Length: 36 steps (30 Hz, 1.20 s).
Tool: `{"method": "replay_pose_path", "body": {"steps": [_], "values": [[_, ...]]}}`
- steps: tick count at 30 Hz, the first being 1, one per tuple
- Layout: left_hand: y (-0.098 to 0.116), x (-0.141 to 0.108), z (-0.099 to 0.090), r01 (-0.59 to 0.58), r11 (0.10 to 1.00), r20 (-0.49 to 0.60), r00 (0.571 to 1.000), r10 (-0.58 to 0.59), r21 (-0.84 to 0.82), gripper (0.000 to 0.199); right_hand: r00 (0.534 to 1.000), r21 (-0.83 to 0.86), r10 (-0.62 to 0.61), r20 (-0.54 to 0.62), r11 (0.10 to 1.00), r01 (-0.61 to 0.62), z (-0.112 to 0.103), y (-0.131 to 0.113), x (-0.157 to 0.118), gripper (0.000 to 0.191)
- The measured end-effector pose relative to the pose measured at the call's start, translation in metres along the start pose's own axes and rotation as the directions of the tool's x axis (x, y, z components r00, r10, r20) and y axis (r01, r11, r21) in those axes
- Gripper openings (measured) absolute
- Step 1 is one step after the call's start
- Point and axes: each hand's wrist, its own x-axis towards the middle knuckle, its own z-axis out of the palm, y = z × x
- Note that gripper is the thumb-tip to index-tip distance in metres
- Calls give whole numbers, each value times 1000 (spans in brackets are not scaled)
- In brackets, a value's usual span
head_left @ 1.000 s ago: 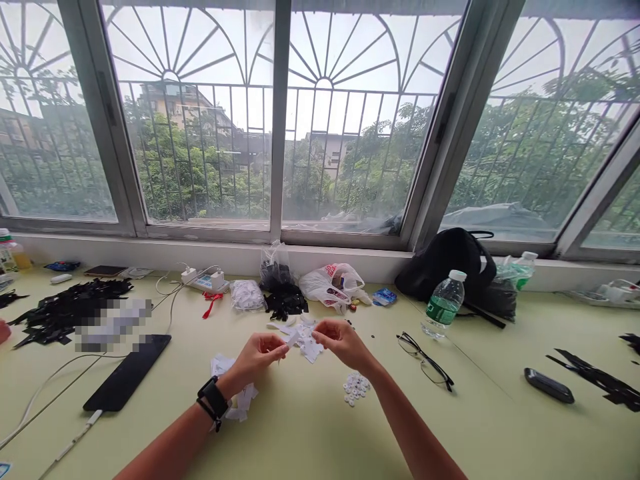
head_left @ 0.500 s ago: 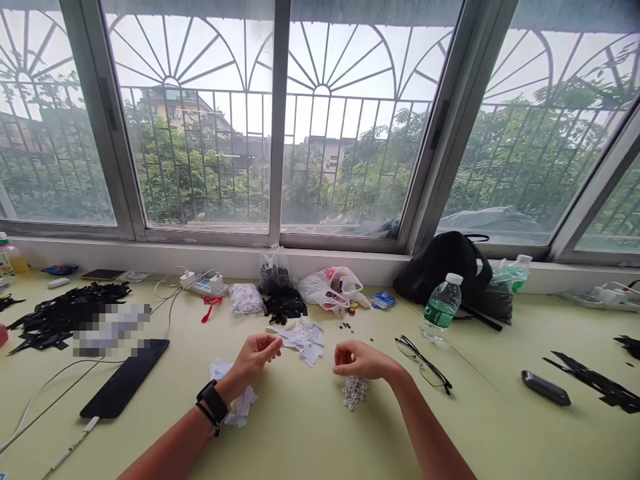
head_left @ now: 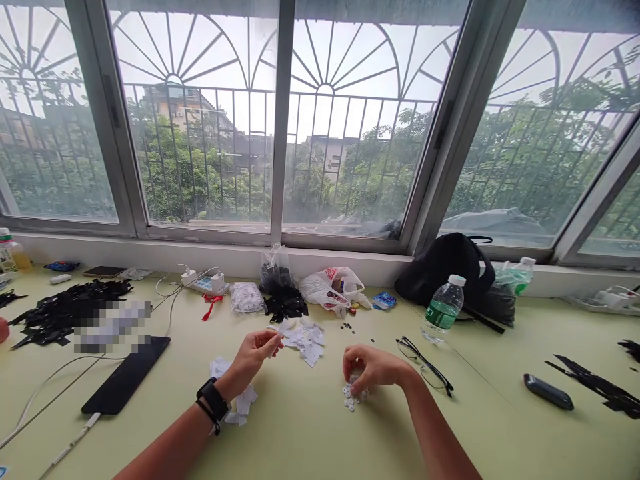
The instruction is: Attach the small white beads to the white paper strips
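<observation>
Right hand [head_left: 373,365] has reached down to round white discs [head_left: 351,401].

- We see a smooth tabletop [head_left: 300,440], softly sheened.
- White discs [head_left: 349,404]: smooth, plastic-looking.
- White strips [head_left: 311,352]: matt, cloth- or paper-like.
- Right bottle [head_left: 444,305]: glossy clear plastic.
- Far window frame [head_left: 281,133]: dull metal.

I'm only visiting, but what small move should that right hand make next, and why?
Probably close thumb and finger on one small white disc from the pile. The right hand is down over that pile, fingers curled and parted from the thumb. The left hand is pinched near the white strips; whether it holds anything is unclear.
</observation>
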Motion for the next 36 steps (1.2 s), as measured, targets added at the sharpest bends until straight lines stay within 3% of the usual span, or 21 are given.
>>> {"method": "replay_pose_path", "body": {"steps": [8,15,32,36], "values": [[-14,3,-4,62,987,13,998,-61,-148,36,998,75,56,-16,996,-55,4,4,5,23],[-13,1,-4,108,983,38,994,-103,-150,34,999,100,43,-32,994,-40,5,8,6,19],[-5,-2,2,146,975,11,989,-146,-169,30,999,214,20,-35,977,-12,8,16,11,34],[-6,-2,3,166,969,12,986,-167,-182,28,1000,173,-12,-22,985,16,7,13,6,37]]}}
